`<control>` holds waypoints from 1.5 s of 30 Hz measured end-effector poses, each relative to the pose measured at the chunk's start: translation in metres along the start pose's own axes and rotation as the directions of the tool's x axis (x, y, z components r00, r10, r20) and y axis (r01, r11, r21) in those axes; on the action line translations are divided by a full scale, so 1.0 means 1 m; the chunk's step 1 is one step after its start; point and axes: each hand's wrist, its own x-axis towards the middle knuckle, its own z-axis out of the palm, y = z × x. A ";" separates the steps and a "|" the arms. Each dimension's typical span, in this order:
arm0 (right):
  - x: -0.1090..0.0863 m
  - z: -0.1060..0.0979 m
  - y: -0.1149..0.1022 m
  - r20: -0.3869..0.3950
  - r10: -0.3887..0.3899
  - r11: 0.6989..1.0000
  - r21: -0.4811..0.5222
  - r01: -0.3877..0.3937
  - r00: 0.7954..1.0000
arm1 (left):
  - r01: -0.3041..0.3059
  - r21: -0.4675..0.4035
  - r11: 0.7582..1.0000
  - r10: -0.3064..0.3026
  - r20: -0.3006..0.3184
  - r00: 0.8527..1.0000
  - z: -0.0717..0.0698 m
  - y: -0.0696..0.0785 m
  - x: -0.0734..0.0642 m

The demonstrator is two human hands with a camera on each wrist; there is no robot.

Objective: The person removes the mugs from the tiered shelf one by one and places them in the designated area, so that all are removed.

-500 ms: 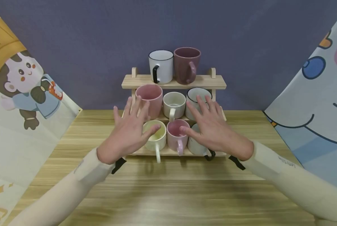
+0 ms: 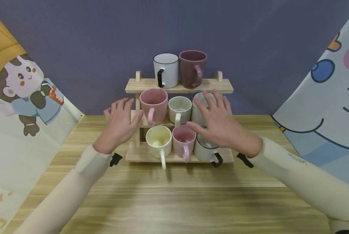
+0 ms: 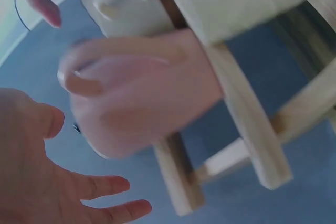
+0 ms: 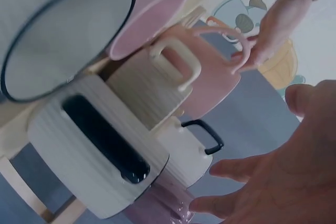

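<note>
My left hand (image 2: pixel 117 123) hovers at the left end of a wooden tiered rack (image 2: pixel 130 85), fingers apart and holding nothing. Closest to it is the large pink mug (image 2: pixel 159 109) on the middle tier; a gap separates them in the left wrist view. My right hand (image 2: pixel 221 130), also with spread fingers, is in front of the rack's right side. It partly hides a black-rimmed white mug (image 2: pixel 196 113) on the middle tier and a lower white mug with a black handle (image 2: pixel 202 152). In the right wrist view, my right fingers (image 4: pixel 236 169) hold nothing.
A small cream mug (image 2: pixel 178 109) stands mid-rack. Below are a pale yellow mug (image 2: pixel 154 148) and a pink-lilac mug (image 2: pixel 180 148). On top are a white mug (image 2: pixel 171 73) and a mauve mug (image 2: pixel 189 70). Printed cloths (image 2: pixel 54 136) flank the wooden table (image 2: pixel 174 204).
My left hand has moved left, away from in front of the pink and yellow mugs, uncovering the pink mug's handle. My right hand has barely shifted. The mugs stay in place.
</note>
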 end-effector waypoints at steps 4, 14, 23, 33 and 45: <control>0.009 -0.005 0.002 -0.016 0.010 1.000 0.009 -0.010 1.000 | 0.052 -0.023 0.998 -0.052 0.025 0.998 0.006 -0.014 0.005; 0.043 -0.024 0.008 -0.003 0.090 0.993 0.077 -0.089 0.996 | 0.131 -0.026 0.991 -0.126 0.144 0.981 0.028 -0.045 0.017; 0.082 -0.039 0.018 -0.157 0.133 0.976 0.193 -0.101 0.979 | 0.138 -0.014 0.990 -0.132 0.207 0.969 0.042 -0.055 0.022; 0.113 -0.050 0.041 -0.100 0.234 0.952 0.227 -0.207 0.967 | 0.071 -0.041 0.997 -0.060 0.214 0.975 0.045 -0.061 0.023; 0.146 -0.051 0.064 0.006 0.306 0.912 0.285 -0.295 0.952 | 0.056 -0.094 0.994 -0.035 0.211 0.977 0.046 -0.072 0.022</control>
